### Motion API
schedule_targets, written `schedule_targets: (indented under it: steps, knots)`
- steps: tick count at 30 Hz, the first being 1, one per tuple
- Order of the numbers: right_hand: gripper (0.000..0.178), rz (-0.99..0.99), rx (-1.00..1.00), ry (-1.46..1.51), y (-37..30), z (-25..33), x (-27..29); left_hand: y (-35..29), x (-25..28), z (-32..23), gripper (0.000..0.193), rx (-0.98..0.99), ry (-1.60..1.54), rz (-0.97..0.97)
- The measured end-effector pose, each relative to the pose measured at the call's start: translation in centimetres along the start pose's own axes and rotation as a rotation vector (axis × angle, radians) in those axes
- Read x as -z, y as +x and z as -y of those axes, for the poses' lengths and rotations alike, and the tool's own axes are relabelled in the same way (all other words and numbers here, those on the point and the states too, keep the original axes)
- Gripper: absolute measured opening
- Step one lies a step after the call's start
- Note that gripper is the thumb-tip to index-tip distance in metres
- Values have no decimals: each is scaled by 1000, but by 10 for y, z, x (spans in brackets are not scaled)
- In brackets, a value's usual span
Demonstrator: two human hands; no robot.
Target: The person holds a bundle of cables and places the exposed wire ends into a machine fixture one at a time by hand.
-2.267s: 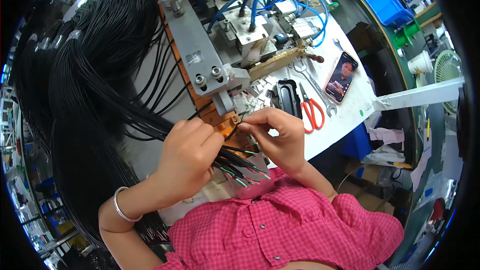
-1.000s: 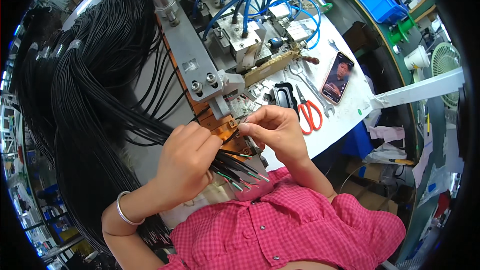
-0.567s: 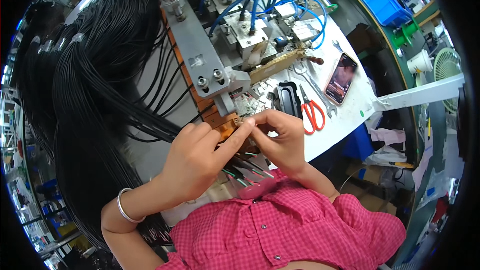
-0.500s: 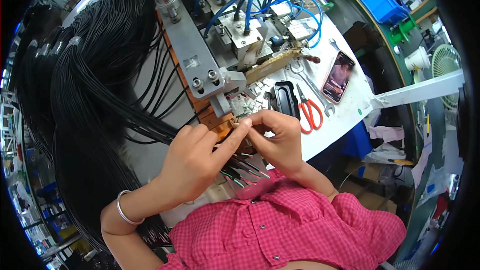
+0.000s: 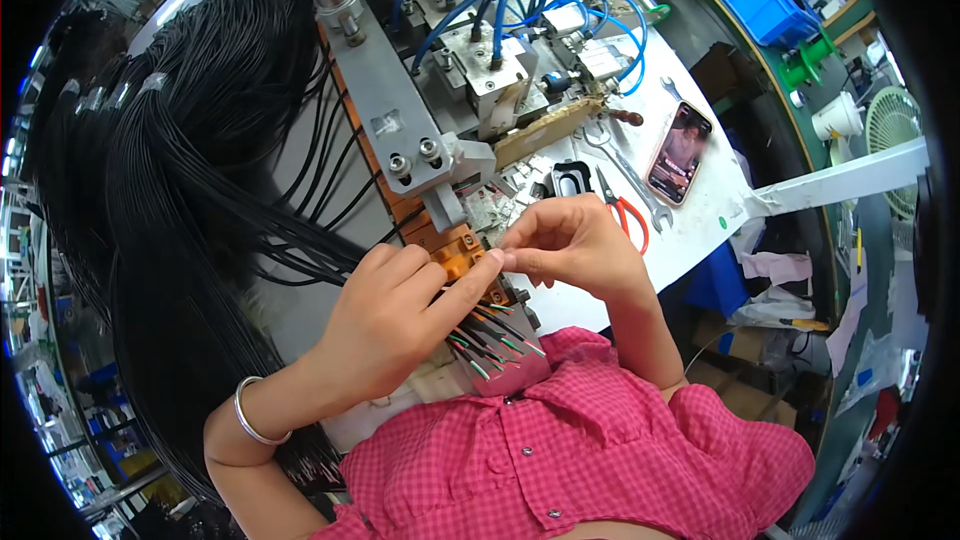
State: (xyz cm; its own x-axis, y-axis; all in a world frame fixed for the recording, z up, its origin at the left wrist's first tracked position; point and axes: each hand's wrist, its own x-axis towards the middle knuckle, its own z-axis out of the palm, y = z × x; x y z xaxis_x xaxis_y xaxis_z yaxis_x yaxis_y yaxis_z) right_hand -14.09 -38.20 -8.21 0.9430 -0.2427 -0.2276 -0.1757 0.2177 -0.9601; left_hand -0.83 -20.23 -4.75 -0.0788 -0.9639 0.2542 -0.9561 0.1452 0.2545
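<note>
My left hand (image 5: pixel 395 305) is closed, its index finger stretched toward my right fingertips. With thumb and index finger together, my right hand (image 5: pixel 585 245) meets that fingertip just above an orange fixture block (image 5: pixel 462 257). Whatever lies in either pinch is too small or hidden to make out. Black cables (image 5: pixel 300 240) run from the left under my left hand. Their stripped ends (image 5: pixel 485 350), with green, red and white wires, stick out below the fixture. Small pale parts (image 5: pixel 490 212) lie scattered behind my fingers.
A metal clamp arm (image 5: pixel 385 110) and a pneumatic machine (image 5: pixel 490 70) with blue hoses stand ahead. Thick black cable bundles (image 5: pixel 160 190) fill the left. Right of my hands are a black tray (image 5: pixel 571 177), red-handled scissors (image 5: pixel 632 220), a wrench (image 5: pixel 630 175) and a phone (image 5: pixel 680 152).
My right hand has shifted right and turned, now covering more of the tray and scissors. More of the orange block shows between the hands. My left hand has barely moved.
</note>
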Motion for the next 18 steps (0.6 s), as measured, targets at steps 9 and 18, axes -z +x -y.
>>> schedule_targets:
  steps: [9, 18]
  knots:
    - [11, -140, 126, 127, 1, -18, -15, -4, 0, 3, 29, 97, -66, -20]
    - [12, -204, 7, -58, 10, -26, -12, -5, -6, 5, 17, 150, 22, -117]
